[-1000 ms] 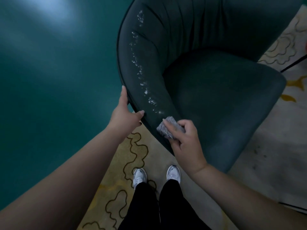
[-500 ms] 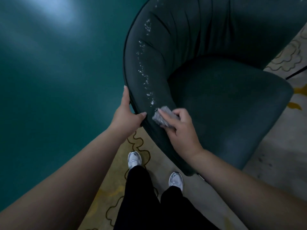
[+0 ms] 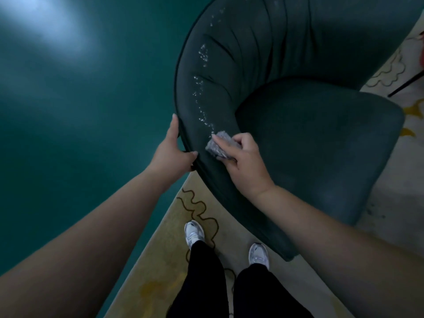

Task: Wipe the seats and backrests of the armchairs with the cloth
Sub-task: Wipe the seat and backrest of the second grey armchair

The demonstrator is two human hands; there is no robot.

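We judge this a lounge or sitting room: a dark green upholstered armchair point(image 3: 298, 106) stands on a cream patterned carpet point(image 3: 158, 260) against a plain teal wall point(image 3: 80, 111).

Dim, bluish picture (glare top left), edges bowed.

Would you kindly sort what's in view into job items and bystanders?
Job: dark green upholstered armchair; grey cloth; white specks on the backrest; right hand; left hand.
Bystanders: patterned beige rug; teal floor.

One armchair point(image 3: 298, 134), one cloth point(image 3: 219, 146), two shoes point(image 3: 194, 234).
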